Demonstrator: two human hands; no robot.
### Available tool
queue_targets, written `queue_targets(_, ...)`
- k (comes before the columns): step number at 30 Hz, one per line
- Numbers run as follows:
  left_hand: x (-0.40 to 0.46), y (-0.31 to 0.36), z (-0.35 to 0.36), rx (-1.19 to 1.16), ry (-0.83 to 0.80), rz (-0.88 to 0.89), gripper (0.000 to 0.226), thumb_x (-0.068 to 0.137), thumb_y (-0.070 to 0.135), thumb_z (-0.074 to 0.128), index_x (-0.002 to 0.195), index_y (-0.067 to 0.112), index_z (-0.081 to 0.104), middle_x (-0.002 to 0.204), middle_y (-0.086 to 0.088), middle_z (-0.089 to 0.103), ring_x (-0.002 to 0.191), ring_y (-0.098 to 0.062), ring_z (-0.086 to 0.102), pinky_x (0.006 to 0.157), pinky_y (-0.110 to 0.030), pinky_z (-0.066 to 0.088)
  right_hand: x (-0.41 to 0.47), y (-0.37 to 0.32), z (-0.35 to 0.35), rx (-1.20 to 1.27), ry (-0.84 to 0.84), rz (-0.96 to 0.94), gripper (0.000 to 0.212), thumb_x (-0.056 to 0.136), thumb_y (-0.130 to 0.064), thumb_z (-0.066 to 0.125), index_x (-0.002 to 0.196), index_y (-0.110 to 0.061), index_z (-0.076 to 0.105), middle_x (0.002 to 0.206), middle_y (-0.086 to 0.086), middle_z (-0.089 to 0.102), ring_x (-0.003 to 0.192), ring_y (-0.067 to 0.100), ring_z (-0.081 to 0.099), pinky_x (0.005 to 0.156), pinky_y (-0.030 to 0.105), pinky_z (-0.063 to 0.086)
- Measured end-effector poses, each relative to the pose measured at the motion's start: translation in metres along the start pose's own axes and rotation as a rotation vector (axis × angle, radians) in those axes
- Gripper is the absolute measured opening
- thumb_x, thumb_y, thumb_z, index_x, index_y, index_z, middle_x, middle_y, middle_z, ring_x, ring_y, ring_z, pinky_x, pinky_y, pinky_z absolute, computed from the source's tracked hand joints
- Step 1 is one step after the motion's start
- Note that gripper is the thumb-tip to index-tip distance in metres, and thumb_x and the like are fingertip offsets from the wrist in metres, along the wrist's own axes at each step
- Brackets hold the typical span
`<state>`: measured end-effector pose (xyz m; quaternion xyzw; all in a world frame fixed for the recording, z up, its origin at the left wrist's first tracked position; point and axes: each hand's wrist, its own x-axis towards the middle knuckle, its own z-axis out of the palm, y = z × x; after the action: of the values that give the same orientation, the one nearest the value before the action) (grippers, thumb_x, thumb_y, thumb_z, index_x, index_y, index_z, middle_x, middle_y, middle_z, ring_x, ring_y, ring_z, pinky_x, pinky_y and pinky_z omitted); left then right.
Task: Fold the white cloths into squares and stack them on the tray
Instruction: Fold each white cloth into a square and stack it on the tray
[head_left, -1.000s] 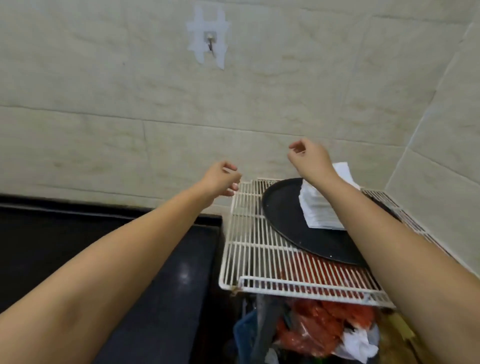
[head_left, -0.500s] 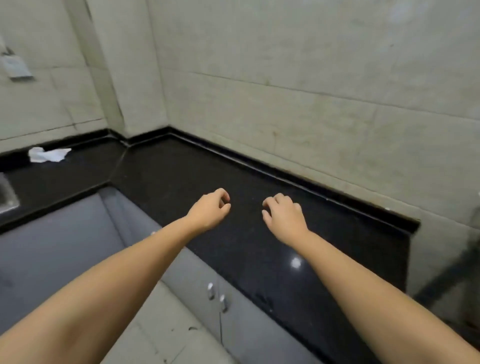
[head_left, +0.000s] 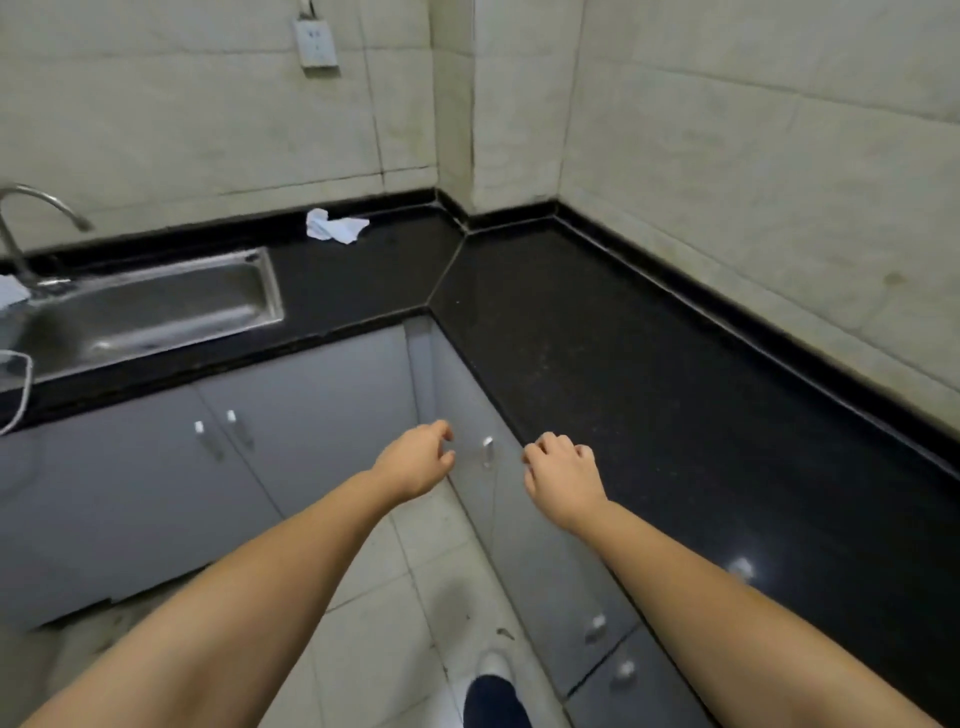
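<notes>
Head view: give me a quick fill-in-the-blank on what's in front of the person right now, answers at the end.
1. The crumpled white cloth lies on the black ____, near the wall corner.
2. Both the left hand and the right hand hold ____.
3. The steel sink sits to the ____ of the cloth.
4. On the wall above the cloth hangs a white ____.

Missing words: countertop; nothing; left; socket

Both bare forearms reach forward, left hand (head_left: 415, 460) and right hand (head_left: 563, 478) loosely curled, holding nothing.
</notes>
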<state>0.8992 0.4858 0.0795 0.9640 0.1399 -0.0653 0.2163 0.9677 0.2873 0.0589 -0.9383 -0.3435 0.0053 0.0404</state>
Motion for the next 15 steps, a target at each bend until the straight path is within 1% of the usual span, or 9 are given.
queue_targets(3, 0.049, -0.018, -0.015, -0.004, 0.007, -0.033, 0.032, 0.096, 0.028, 0.046, 0.124, 0.013, 0.049, 0.116, -0.012, 0.06, 0.105, -0.029, 0.056, 0.087, -0.036, 0.047, 0.062, 0.003, 0.004, -0.005, -0.019, -0.032, 0.03, 0.097, -0.028, 0.04, 0.121, -0.017, 0.054, 0.12, 0.005, 0.051, 0.112, 0.024, 0.047, 0.092, 0.038, 0.035)
queue_targets(6, 0.097, -0.03, -0.032, 0.0, -0.02, -0.081, 0.033, 0.097, 0.028, 0.044, 0.126, 0.012, 0.047, 0.117, -0.012, 0.059, 0.105, -0.028, 0.055, 0.088, -0.037, 0.046, 0.12, 0.008, 0.009, -0.018, -0.051, -0.073, 0.031, 0.097, -0.03, 0.039, 0.121, -0.017, 0.055, 0.122, 0.005, 0.051, 0.112, 0.024, 0.047, 0.093, 0.038, 0.035)
queue_targets(13, 0.185, -0.065, -0.078, -0.051, 0.038, -0.168, 0.032, 0.097, 0.026, 0.045, 0.124, 0.009, 0.049, 0.115, -0.013, 0.061, 0.107, -0.029, 0.056, 0.088, -0.034, 0.045, 0.249, 0.006, 0.005, -0.005, -0.084, -0.133, 0.031, 0.098, -0.03, 0.037, 0.123, -0.019, 0.052, 0.123, 0.005, 0.049, 0.115, 0.024, 0.045, 0.096, 0.039, 0.035)
queue_targets(15, 0.21, -0.083, -0.092, -0.067, 0.048, -0.199, 0.032, 0.097, 0.026, 0.046, 0.123, 0.009, 0.05, 0.112, -0.013, 0.062, 0.105, -0.029, 0.056, 0.088, -0.035, 0.046, 0.286, -0.001, 0.006, 0.004, -0.098, -0.148, 0.032, 0.098, -0.03, 0.037, 0.124, -0.019, 0.051, 0.124, 0.005, 0.049, 0.116, 0.023, 0.045, 0.097, 0.039, 0.036)
